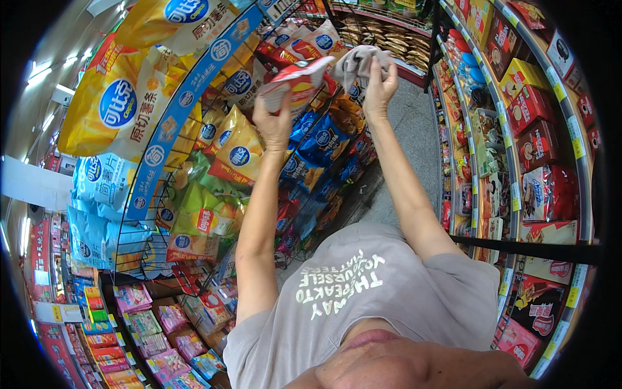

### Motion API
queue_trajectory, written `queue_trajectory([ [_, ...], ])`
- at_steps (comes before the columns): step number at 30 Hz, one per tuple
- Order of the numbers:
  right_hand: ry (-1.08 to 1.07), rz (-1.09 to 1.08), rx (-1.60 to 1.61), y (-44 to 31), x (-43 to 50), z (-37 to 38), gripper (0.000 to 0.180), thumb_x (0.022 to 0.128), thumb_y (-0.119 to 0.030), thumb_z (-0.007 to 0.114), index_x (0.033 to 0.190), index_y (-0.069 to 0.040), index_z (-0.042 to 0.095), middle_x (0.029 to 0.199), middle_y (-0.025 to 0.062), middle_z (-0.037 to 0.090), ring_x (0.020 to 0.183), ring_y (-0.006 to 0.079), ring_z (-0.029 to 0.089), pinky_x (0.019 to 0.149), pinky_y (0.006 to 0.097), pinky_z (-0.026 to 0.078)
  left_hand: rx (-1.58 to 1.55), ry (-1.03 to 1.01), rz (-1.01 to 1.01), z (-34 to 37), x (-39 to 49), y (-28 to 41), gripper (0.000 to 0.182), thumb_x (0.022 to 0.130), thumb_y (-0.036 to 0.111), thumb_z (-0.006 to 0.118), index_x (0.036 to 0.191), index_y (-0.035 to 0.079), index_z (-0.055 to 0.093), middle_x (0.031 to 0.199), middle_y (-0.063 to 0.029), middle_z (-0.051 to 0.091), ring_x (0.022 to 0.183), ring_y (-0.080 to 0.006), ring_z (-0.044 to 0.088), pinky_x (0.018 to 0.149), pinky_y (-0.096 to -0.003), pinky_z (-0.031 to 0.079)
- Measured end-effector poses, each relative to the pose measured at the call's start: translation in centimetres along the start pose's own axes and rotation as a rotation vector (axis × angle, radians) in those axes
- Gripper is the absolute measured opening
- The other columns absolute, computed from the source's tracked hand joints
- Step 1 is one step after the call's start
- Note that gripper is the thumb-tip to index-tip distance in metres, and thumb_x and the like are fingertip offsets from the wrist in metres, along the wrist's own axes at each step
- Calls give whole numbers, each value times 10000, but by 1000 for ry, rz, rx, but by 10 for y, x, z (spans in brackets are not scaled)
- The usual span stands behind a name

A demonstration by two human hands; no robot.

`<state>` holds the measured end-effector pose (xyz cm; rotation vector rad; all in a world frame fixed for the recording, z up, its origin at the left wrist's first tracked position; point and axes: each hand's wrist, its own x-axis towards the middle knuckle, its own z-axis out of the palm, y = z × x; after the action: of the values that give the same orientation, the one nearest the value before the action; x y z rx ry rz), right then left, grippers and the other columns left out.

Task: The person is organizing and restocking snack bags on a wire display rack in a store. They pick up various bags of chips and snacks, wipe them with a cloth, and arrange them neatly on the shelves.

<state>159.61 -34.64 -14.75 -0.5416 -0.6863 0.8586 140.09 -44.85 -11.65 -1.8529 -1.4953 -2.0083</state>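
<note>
My left hand (273, 116) is raised in front of a black wire rack and grips a red and white snack bag (299, 85), tilted and slightly blurred. To its right my right hand (380, 87) holds a crumpled grey cloth (358, 62) between thumb and fingers. The bag and the cloth are close together; whether they touch I cannot tell. Behind and below the left hand, yellow Copico chip bags (238, 150), blue snack bags (323, 138) and a green Lay's bag (206, 214) fill the rack.
The wire rack with its blue label strip (182, 104) stands close on the left. Shelves of boxed goods (532, 114) line the right side. A grey floor aisle (413, 126) runs between them. Low shelves with candy packets (167, 316) lie at the lower left.
</note>
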Motion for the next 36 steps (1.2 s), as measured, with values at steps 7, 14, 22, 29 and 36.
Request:
queue_trajectory([
  [7,-221,-589,-494,-46,-27,-4,228,921,-139,708,1131,-57,673,1069,118,597,991,268,624,823,356,518,145,-87,422,28,-21,30,329,789,53,810,1096,63,692,1121,-113,701,1031,-301,662,901,-391,491],
  [14,16,-371,-733,-5,-8,-72,275,890,-170,730,1101,0,680,1055,140,652,916,292,663,815,394,512,74,-151,555,11,-19,32,329,746,51,794,1051,63,670,1114,-82,689,1022,-300,645,888,-432,472],
  [22,-147,93,-712,1,-34,-115,291,907,-315,761,851,-33,712,684,-31,624,613,59,537,565,241,445,-169,11,284,-6,-15,53,298,861,42,760,1128,-11,639,1055,-143,677,918,-286,679,789,-353,534],
  [29,-719,107,-343,-21,-51,-91,257,859,-181,760,1050,-38,664,971,-31,649,895,59,560,776,233,466,-430,-50,29,-22,-4,111,234,904,106,755,1085,0,651,940,-58,719,829,-137,672,758,-273,522],
  [36,-853,588,-19,-24,-85,-101,940,794,-388,834,1535,-28,381,1323,92,572,1190,174,538,1040,302,401,-633,-85,-443,-16,26,91,214,954,175,717,1084,16,655,997,-66,727,830,-99,687,712,-271,571],
])
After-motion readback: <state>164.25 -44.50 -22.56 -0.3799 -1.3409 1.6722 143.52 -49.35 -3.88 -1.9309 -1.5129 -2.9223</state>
